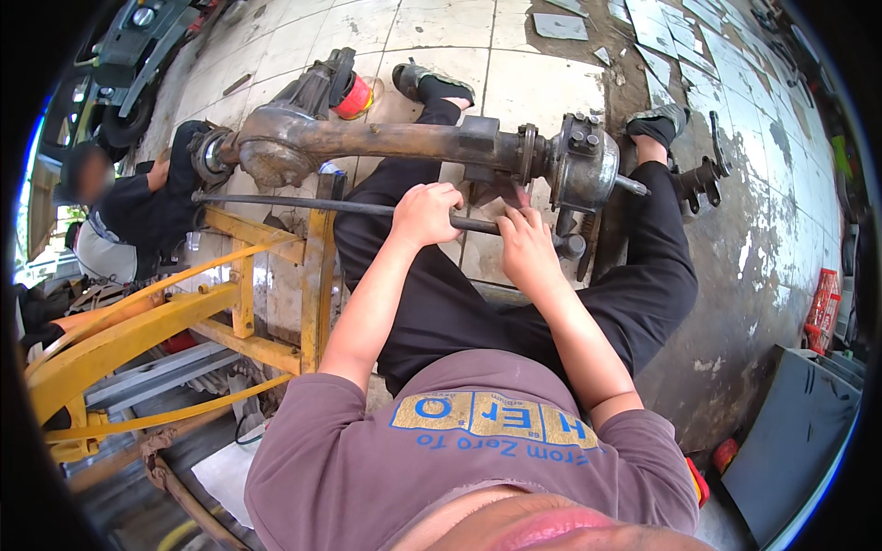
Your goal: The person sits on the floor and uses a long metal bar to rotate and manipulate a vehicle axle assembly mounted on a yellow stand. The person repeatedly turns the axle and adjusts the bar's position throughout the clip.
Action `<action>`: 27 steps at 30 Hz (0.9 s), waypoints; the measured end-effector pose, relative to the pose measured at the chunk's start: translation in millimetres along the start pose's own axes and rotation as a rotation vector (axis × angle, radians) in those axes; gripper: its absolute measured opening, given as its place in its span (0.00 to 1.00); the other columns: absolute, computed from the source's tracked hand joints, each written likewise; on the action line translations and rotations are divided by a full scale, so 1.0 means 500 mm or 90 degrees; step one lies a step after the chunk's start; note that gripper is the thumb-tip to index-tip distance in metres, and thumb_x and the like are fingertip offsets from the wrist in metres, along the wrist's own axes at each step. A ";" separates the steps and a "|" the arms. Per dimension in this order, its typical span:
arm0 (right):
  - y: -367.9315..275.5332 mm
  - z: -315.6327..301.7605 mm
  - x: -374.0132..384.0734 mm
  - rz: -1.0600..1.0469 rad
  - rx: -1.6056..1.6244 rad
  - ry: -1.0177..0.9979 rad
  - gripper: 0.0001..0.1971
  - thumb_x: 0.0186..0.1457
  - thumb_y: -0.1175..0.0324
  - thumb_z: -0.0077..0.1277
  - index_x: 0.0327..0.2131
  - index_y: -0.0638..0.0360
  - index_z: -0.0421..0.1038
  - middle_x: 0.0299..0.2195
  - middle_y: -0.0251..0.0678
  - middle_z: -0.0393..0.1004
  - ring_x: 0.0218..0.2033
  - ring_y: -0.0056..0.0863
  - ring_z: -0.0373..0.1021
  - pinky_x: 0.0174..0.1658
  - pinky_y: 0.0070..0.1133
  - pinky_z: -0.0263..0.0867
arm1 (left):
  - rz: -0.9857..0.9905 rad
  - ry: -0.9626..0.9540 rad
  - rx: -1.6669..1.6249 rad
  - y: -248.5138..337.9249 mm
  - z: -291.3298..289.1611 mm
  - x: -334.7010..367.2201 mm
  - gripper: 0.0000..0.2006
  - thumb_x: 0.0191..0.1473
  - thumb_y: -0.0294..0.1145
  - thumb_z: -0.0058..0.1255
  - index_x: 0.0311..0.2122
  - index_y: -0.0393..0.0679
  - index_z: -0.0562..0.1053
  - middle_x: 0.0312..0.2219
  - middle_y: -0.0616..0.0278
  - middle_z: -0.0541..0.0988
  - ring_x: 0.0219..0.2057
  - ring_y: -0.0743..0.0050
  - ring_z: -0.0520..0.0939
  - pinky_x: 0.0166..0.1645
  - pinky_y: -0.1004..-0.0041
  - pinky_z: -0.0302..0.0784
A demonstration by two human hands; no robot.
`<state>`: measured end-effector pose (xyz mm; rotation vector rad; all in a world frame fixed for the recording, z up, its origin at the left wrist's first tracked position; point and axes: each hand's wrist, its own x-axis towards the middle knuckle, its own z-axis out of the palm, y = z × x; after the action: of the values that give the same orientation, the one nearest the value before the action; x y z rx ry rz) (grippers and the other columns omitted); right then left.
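A long dark metal rod point(303, 203) lies across in front of me, running left toward the end of a rusty vehicle axle point(386, 140). My left hand point(427, 214) is wrapped round the rod, over my left thigh. Farther right, my right hand point(525, 243) grips it near its right end, with fingers curled over the top. Just beyond the rod, the axle stretches between my spread legs, with its bulging differential housing point(274, 138) on the left and a round hub point(588, 163) with a protruding shaft on the right. What supports the axle is mostly hidden.
At the left, a yellow metal frame point(184, 317) stands close to my left arm. Another person point(129, 225) sits beyond it, near the axle's left end. A red can point(352, 96) stands behind the axle. Broken tiles point(560, 27) lie at the back; a grey metal panel point(792, 441) is lower right.
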<state>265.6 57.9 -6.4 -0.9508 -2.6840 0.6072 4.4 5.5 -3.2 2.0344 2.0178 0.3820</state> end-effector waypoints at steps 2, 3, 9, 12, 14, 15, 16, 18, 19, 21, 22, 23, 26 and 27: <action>-0.005 -0.005 -0.010 -0.008 -0.024 0.019 0.20 0.65 0.73 0.53 0.59 0.64 0.77 0.68 0.48 0.74 0.69 0.52 0.68 0.67 0.45 0.70 | 0.004 0.001 -0.002 0.000 0.001 0.002 0.17 0.39 0.41 0.77 0.35 0.49 0.83 0.37 0.65 0.86 0.47 0.60 0.89 0.53 0.57 0.83; -0.010 -0.008 -0.019 -0.014 -0.037 0.015 0.20 0.65 0.73 0.53 0.59 0.64 0.76 0.68 0.48 0.74 0.69 0.53 0.68 0.67 0.45 0.70 | 0.002 0.001 0.002 -0.001 0.001 -0.002 0.17 0.39 0.41 0.77 0.35 0.49 0.83 0.37 0.64 0.86 0.47 0.60 0.89 0.53 0.57 0.83; -0.028 -0.029 -0.033 -0.037 -0.093 0.023 0.20 0.64 0.72 0.54 0.58 0.66 0.76 0.67 0.49 0.74 0.69 0.55 0.69 0.67 0.45 0.70 | 0.000 -0.001 0.009 0.001 0.000 0.000 0.16 0.41 0.41 0.75 0.35 0.49 0.84 0.36 0.64 0.86 0.46 0.59 0.89 0.54 0.58 0.84; -0.014 -0.034 0.003 -0.008 -0.035 -0.054 0.20 0.64 0.72 0.55 0.58 0.67 0.76 0.68 0.51 0.73 0.70 0.52 0.70 0.68 0.43 0.70 | 0.000 -0.001 0.000 0.004 -0.001 0.004 0.15 0.41 0.40 0.75 0.35 0.49 0.84 0.36 0.64 0.86 0.46 0.59 0.89 0.54 0.58 0.84; 0.002 -0.032 0.016 0.043 0.097 -0.176 0.22 0.64 0.71 0.54 0.60 0.69 0.75 0.70 0.52 0.72 0.70 0.50 0.71 0.69 0.41 0.70 | -0.001 -0.006 0.000 0.006 -0.001 -0.001 0.15 0.41 0.40 0.75 0.35 0.49 0.84 0.36 0.64 0.86 0.46 0.59 0.89 0.54 0.58 0.84; 0.002 -0.023 0.012 -0.002 0.021 -0.116 0.24 0.64 0.71 0.53 0.62 0.70 0.74 0.71 0.52 0.71 0.71 0.50 0.71 0.70 0.40 0.70 | -0.001 -0.004 0.003 0.006 -0.001 0.001 0.15 0.41 0.39 0.75 0.35 0.49 0.84 0.36 0.64 0.86 0.46 0.58 0.89 0.53 0.57 0.83; -0.004 -0.013 0.009 -0.047 -0.054 -0.059 0.26 0.65 0.71 0.53 0.64 0.70 0.74 0.72 0.52 0.71 0.71 0.49 0.71 0.70 0.39 0.70 | -0.004 -0.003 0.006 0.005 -0.002 0.005 0.15 0.41 0.39 0.75 0.35 0.49 0.84 0.36 0.64 0.86 0.46 0.58 0.89 0.53 0.57 0.83; -0.017 0.003 -0.010 -0.074 -0.139 -0.014 0.30 0.67 0.70 0.50 0.70 0.71 0.70 0.74 0.52 0.69 0.73 0.49 0.70 0.72 0.40 0.69 | -0.007 -0.012 0.013 0.008 -0.005 0.000 0.15 0.41 0.38 0.75 0.36 0.49 0.85 0.36 0.64 0.86 0.45 0.58 0.89 0.53 0.57 0.83; -0.016 0.006 -0.017 -0.075 -0.134 -0.010 0.30 0.67 0.70 0.51 0.70 0.71 0.71 0.74 0.52 0.69 0.73 0.49 0.70 0.72 0.40 0.69 | -0.007 -0.010 0.010 0.007 -0.005 0.000 0.15 0.41 0.38 0.75 0.36 0.49 0.85 0.36 0.64 0.87 0.45 0.57 0.89 0.53 0.57 0.84; -0.008 0.013 -0.026 -0.075 -0.123 -0.001 0.29 0.67 0.70 0.51 0.70 0.71 0.71 0.73 0.52 0.70 0.73 0.49 0.69 0.72 0.40 0.69 | -0.007 -0.006 0.004 0.006 -0.004 0.002 0.15 0.40 0.38 0.75 0.36 0.49 0.85 0.37 0.64 0.87 0.45 0.56 0.89 0.52 0.57 0.84; -0.018 0.008 -0.019 -0.052 -0.078 0.014 0.26 0.67 0.71 0.51 0.67 0.70 0.74 0.70 0.52 0.75 0.72 0.47 0.71 0.72 0.42 0.69 | -0.007 -0.006 0.007 0.004 -0.004 0.003 0.15 0.40 0.38 0.75 0.36 0.49 0.85 0.37 0.64 0.87 0.45 0.56 0.89 0.52 0.57 0.84; -0.018 0.009 -0.010 -0.041 -0.062 0.009 0.25 0.67 0.71 0.51 0.65 0.69 0.75 0.68 0.52 0.77 0.71 0.47 0.73 0.71 0.42 0.70 | -0.004 -0.009 0.009 0.004 -0.003 0.005 0.15 0.41 0.38 0.75 0.36 0.49 0.85 0.38 0.63 0.87 0.45 0.55 0.89 0.52 0.57 0.85; -0.002 0.010 0.023 -0.033 -0.012 0.015 0.20 0.66 0.71 0.51 0.58 0.67 0.79 0.57 0.49 0.86 0.61 0.44 0.82 0.66 0.41 0.75 | -0.005 -0.009 0.004 0.001 -0.001 0.002 0.15 0.41 0.38 0.75 0.36 0.49 0.85 0.39 0.63 0.88 0.45 0.55 0.89 0.52 0.57 0.85; -0.002 0.008 0.014 -0.042 -0.018 0.036 0.19 0.66 0.71 0.51 0.57 0.67 0.80 0.57 0.48 0.86 0.60 0.44 0.83 0.65 0.40 0.76 | -0.007 -0.007 0.001 0.001 0.001 0.000 0.15 0.41 0.38 0.75 0.36 0.49 0.85 0.39 0.63 0.88 0.45 0.55 0.89 0.52 0.57 0.85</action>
<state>258.5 60.5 -8.9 -0.8685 -2.6681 0.5223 5.1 5.5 -3.4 2.0213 2.0221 0.3662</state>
